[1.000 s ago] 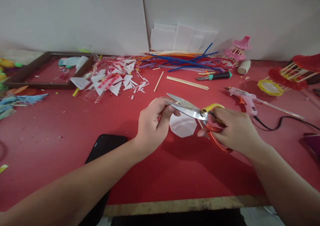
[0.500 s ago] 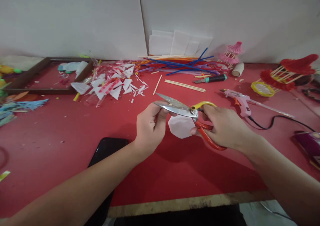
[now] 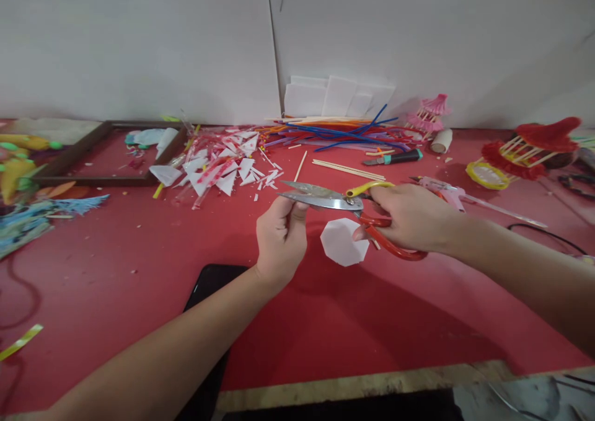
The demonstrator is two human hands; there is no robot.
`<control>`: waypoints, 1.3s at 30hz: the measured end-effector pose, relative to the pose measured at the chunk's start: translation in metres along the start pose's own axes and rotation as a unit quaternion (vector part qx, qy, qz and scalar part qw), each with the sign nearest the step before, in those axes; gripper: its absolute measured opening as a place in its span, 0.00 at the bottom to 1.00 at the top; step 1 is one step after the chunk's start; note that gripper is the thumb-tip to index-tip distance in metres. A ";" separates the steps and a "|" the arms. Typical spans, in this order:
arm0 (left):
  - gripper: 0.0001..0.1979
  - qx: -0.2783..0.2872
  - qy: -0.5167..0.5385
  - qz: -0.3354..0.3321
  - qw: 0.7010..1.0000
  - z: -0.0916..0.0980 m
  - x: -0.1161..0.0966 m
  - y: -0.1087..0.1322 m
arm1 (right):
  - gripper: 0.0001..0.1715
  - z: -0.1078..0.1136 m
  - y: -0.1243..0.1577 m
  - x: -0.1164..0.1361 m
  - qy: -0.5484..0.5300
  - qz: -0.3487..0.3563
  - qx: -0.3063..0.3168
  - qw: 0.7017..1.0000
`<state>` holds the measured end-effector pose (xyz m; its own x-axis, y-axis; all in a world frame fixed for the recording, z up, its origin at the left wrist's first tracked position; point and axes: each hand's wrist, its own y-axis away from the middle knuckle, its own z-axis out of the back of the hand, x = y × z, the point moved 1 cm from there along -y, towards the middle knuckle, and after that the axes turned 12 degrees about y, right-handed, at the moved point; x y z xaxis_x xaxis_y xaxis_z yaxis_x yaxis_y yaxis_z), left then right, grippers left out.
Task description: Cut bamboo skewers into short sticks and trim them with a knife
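Observation:
My right hand [image 3: 409, 216] grips a pair of scissors [image 3: 320, 201] with one red and one yellow handle; the metal blades point left and stand slightly apart. Just behind the blades, my left hand [image 3: 282, 241] is closed in a pinch, its fingertips partly hidden by them, and what it holds cannot be made out. A white eight-sided piece of paper or card [image 3: 343, 244] shows below the scissors, with my right thumb over its edge. A short end of a pale stick [image 3: 375, 243] peeks out near the red handle.
Thin wooden sticks [image 3: 348, 170], a utility knife [image 3: 395, 157] and a pink glue gun [image 3: 441, 191] lie beyond my hands. White and red scraps [image 3: 223, 167] are heaped behind left. A black phone [image 3: 209, 284] is under my left forearm. A red model [image 3: 525, 148] stands right.
The view has shifted a little, so the table's things sit lower. The scissor blades have drawn closer together. The white octagon shows more fully under my right thumb.

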<state>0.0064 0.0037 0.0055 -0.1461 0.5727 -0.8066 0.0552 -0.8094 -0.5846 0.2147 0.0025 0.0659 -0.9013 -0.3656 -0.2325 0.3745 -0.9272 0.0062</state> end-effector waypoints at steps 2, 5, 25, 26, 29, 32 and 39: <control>0.13 0.005 0.016 0.004 1.000 0.000 -0.002 -0.002 | 0.32 0.001 -0.004 -0.002 0.011 0.003 0.000 1.000; 0.14 0.001 0.026 0.009 1.000 0.001 -0.002 -0.005 | 0.31 0.002 -0.012 -0.005 0.007 0.007 0.006 1.000; 0.22 0.094 0.446 0.319 0.831 -0.010 -0.004 -0.009 | 0.34 -0.018 -0.083 0.005 -0.134 -0.036 0.036 0.990; 0.23 0.104 0.451 0.335 0.821 -0.011 -0.005 -0.009 | 0.33 -0.020 -0.075 0.001 -0.124 -0.052 0.021 0.991; 0.23 0.116 0.454 0.399 0.788 -0.011 -0.011 -0.010 | 0.30 -0.024 -0.048 -0.011 -0.091 -0.094 -0.052 0.990; 0.22 0.162 0.449 0.484 0.734 -0.013 -0.018 -0.007 | 0.27 -0.034 -0.020 -0.021 -0.132 -0.135 -0.057 0.980; 0.13 0.192 0.479 0.522 0.680 -0.018 -0.010 -0.002 | 0.24 -0.066 0.027 -0.036 -0.143 -0.225 -0.001 0.964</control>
<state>0.0257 0.0017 0.0135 0.4948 -0.6653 -0.5591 -0.6525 -0.7093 0.2666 0.2718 -0.0038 0.0108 -0.9957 0.0649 0.0660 -0.0672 -0.9972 -0.0337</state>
